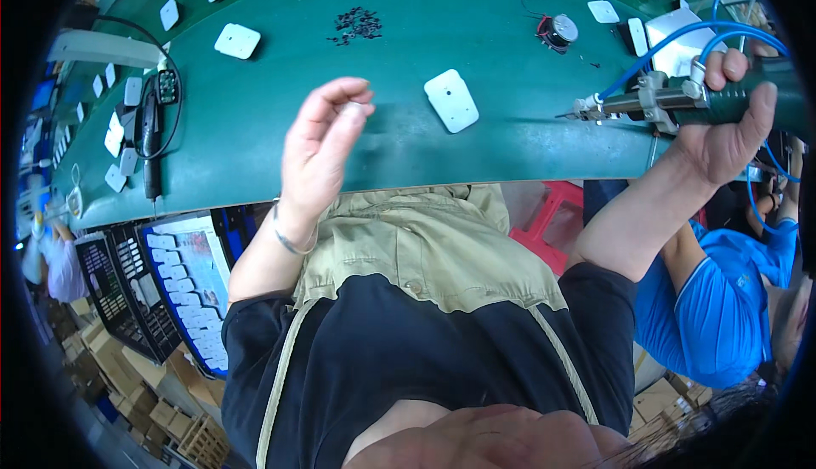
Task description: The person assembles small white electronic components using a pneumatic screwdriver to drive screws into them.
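Note:
My left hand is raised over the near part of the green bench, thumb and fingertips pinched together. Whatever may be between them is too small to make out. On the right, my right hand wraps around a power screwdriver with a metal nose, a thin bit pointing left and blue air hoses. Between the hands lies a white rounded rectangular plastic housing with small dark holes, touched by neither hand. A loose pile of small dark screws lies farther back.
Another white housing lies to the left. A round silvery part with wires sits back right. Far left are a black hand tool and a small circuit board. A co-worker in blue sits at right by a red stool.

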Tool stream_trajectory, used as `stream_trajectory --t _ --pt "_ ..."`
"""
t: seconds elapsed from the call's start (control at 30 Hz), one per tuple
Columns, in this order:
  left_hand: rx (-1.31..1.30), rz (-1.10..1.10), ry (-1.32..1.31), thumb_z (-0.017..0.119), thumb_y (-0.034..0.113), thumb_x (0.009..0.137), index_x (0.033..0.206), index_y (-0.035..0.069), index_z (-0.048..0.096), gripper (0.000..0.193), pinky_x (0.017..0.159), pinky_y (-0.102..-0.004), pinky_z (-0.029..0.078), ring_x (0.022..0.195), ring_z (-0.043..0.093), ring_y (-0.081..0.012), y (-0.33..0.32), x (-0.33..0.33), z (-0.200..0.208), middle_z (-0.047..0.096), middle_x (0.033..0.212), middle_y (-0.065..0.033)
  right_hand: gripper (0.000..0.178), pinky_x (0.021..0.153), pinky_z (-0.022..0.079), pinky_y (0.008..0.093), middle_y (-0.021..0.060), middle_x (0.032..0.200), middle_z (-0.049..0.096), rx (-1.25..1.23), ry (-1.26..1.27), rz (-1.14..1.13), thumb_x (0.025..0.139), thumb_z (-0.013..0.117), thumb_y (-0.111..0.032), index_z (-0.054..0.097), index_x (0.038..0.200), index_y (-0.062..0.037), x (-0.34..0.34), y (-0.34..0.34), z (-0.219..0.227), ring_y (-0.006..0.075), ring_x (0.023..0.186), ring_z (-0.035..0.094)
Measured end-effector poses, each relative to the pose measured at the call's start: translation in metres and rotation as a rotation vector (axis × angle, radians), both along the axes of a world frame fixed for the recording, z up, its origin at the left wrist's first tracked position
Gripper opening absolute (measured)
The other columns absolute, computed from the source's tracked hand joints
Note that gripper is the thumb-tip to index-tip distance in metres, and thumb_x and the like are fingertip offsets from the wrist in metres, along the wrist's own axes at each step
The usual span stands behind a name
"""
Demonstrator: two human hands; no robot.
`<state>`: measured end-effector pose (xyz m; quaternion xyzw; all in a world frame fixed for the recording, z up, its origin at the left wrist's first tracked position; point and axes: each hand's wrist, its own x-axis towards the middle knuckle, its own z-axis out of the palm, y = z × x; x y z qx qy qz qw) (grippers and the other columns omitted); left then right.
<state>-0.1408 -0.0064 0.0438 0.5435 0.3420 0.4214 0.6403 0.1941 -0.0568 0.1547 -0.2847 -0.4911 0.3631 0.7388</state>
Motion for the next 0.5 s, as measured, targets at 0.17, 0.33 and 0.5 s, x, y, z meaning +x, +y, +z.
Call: stream_trajectory --t 0.17,0.33,0.5 --pt "-0.141 0.001 0.166 0.056 0.012 0.084 0.108 0.001 0.051 0.027 0.074 -0.0199 0.042 0.081 0.05 -0.0057 -0.007 -0.007 -0.04 0.054 0.097 -0.0025 0.028 0.068 0.037 0.0333 0.0079 0.081 0.053 -0.003 -0.029 0.069 0.089 0.042 -0.023 0.044 0.105 0.0 0.002 0.001 0.0 0.0165 0.069 0.046" --pt "-0.074 -0.048 0.319 0.054 0.009 0.085 0.11 0.001 0.051 0.027 0.078 -0.019 0.039 0.085 0.048 -0.0059 -0.007 -0.002 -0.044 0.054 0.099 -0.0027 0.033 0.068 0.038 0.0327 0.0094 0.078 0.052 -0.115 0.031 -0.02 0.089 0.043 -0.028 0.055 0.08 0.0021 -0.002 0.001 0.005 0.0186 0.071 0.047" --pt "0.007 -0.027 0.335 0.061 0.015 0.08 0.105 0.004 0.055 0.028 0.071 -0.0224 0.045 0.076 0.053 -0.008 -0.004 0.002 -0.052 0.055 0.096 -0.0052 0.034 0.068 0.038 0.0318 0.0097 0.076 0.052 -0.126 0.038 -0.025 0.088 0.044 -0.03 0.055 0.083 0.0025 -0.003 -0.002 0.007 0.0191 0.072 0.046"
